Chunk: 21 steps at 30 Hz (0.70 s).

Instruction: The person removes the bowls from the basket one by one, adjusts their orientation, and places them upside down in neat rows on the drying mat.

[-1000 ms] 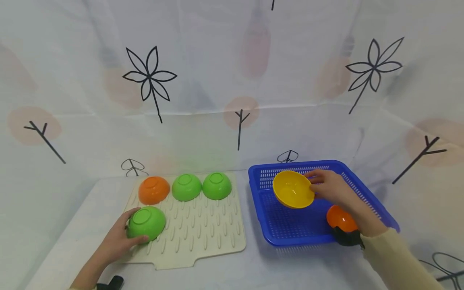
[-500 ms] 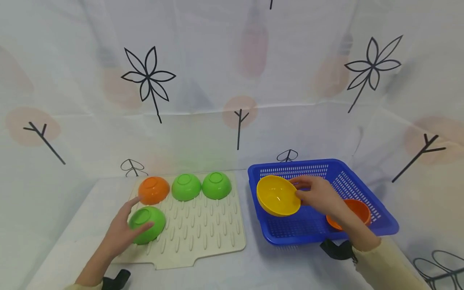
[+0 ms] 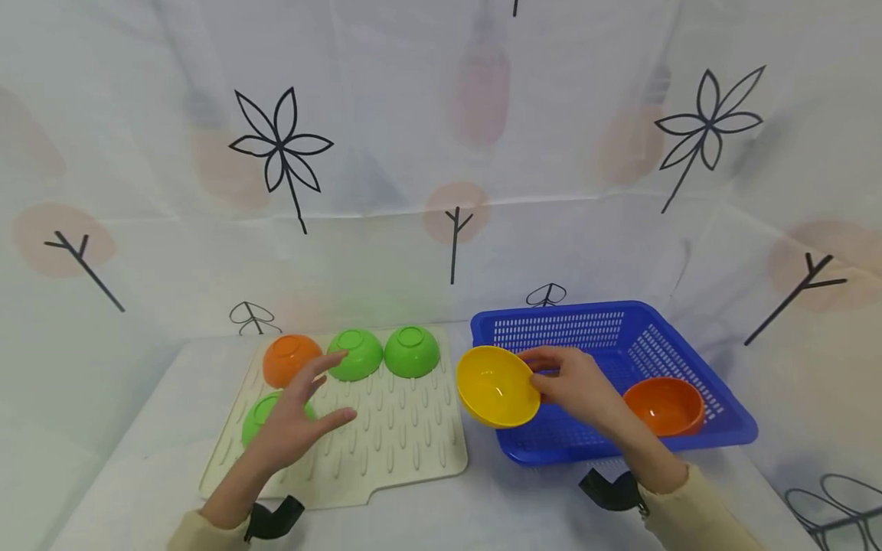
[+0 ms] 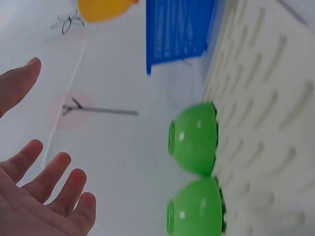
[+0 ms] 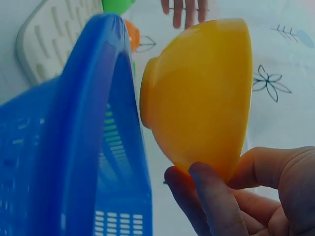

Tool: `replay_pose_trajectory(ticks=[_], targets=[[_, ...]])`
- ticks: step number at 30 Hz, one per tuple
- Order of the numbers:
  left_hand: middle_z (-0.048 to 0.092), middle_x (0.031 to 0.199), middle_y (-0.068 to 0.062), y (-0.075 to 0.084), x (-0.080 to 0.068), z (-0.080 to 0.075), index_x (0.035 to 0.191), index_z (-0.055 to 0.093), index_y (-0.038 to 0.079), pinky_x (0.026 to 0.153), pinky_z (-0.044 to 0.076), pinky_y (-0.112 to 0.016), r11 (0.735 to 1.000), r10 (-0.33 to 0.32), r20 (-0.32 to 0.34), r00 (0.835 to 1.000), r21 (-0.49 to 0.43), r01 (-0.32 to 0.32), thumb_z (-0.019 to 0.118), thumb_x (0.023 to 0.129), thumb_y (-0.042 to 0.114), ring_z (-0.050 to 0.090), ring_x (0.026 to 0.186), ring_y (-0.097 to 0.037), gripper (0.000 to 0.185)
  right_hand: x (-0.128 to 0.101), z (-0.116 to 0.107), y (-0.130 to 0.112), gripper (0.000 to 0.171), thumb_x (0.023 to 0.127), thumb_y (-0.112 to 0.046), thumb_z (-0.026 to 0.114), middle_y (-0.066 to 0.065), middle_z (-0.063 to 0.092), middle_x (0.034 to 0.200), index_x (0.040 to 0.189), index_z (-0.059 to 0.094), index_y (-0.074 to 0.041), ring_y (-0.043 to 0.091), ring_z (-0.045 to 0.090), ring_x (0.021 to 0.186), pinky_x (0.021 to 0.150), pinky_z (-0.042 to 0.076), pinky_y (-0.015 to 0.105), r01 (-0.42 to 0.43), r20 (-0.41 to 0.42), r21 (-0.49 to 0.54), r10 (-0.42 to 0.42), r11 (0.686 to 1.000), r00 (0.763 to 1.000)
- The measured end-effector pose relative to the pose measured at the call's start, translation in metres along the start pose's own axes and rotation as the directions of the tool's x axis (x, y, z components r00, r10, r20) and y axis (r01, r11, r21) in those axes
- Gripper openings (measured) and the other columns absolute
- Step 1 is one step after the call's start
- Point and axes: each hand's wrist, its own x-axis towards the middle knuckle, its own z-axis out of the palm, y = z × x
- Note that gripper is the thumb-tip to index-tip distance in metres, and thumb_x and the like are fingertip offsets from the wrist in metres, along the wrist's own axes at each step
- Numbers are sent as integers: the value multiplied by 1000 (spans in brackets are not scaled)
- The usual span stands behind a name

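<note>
A yellow bowl [image 3: 498, 387] is pinched at its right edge by my right hand [image 3: 575, 386], in the air over the left rim of the blue basket [image 3: 513, 448]. In the right wrist view the fingers and thumb hold the yellow bowl [image 5: 202, 93] by its side. My left hand [image 3: 292, 425] hovers over the cream drying mat [image 3: 406, 451], fingers spread and holding nothing. Beneath it a green bowl [image 3: 256, 419] lies upside down, partly hidden. An orange bowl [image 3: 289, 360] and two more green bowls, one at the middle [image 3: 354, 356], the other right [image 3: 412, 352], stand inverted along the back.
Inside the basket's right end sits another orange bowl [image 3: 664, 405], opening upward. A white patterned cloth [image 3: 386, 252] hangs behind the table. The basket stands to the right of the mat, with a narrow strip of white table between them.
My left hand has let go of the front green bowl, lifted and moved right. My right hand has carried the yellow bowl left from above the basket's middle to its left rim.
</note>
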Motion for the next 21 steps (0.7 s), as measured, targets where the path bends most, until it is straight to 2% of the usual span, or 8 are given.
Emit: replay_pose_trajectory(ticks=[4, 8, 11, 16, 21], targets=[[42, 151, 0, 11, 7, 19, 148, 42, 21, 113, 32, -55, 997, 52, 72, 996, -69, -47, 81, 85, 22, 38, 140, -25, 74, 1, 14, -4, 34, 91, -2, 66, 17, 67, 113, 125, 65, -2, 32, 70, 99, 72, 61, 37, -14, -3, 40, 14, 999, 1000], [42, 151, 3, 16, 13, 37, 149, 41, 22, 113, 32, -53, 991, 61, 142, 988, -125, -43, 81, 85, 25, 37, 141, -23, 75, 3, 28, -8, 34, 90, 1, 65, 15, 68, 112, 124, 67, -4, 29, 70, 98, 72, 61, 37, -28, -3, 77, 28, 997, 1000], [42, 151, 4, 18, 16, 48, 149, 40, 20, 113, 33, -54, 984, 77, 167, 983, -172, -47, 81, 85, 23, 38, 140, -24, 76, 5, 39, -12, 33, 89, 2, 66, 13, 69, 110, 122, 68, -4, 27, 70, 95, 70, 61, 36, -30, -5, 89, 31, 996, 1000], [40, 154, -2, 21, 19, 58, 152, 38, 15, 110, 36, -56, 975, 91, 202, 975, -218, -46, 81, 85, 18, 38, 139, -26, 79, 9, 58, -19, 32, 89, 3, 64, 11, 70, 107, 119, 70, -4, 26, 70, 94, 67, 61, 34, -17, -7, 107, 18, 994, 1000], [39, 154, 0, 21, 18, 61, 155, 34, 18, 109, 39, -53, 971, 61, 247, 967, -237, -1, 82, 84, 20, 37, 140, -27, 85, 13, 76, -22, 31, 88, 2, 64, 10, 71, 104, 118, 70, -3, 22, 70, 88, 65, 61, 32, -7, -8, 112, 8, 994, 1000]])
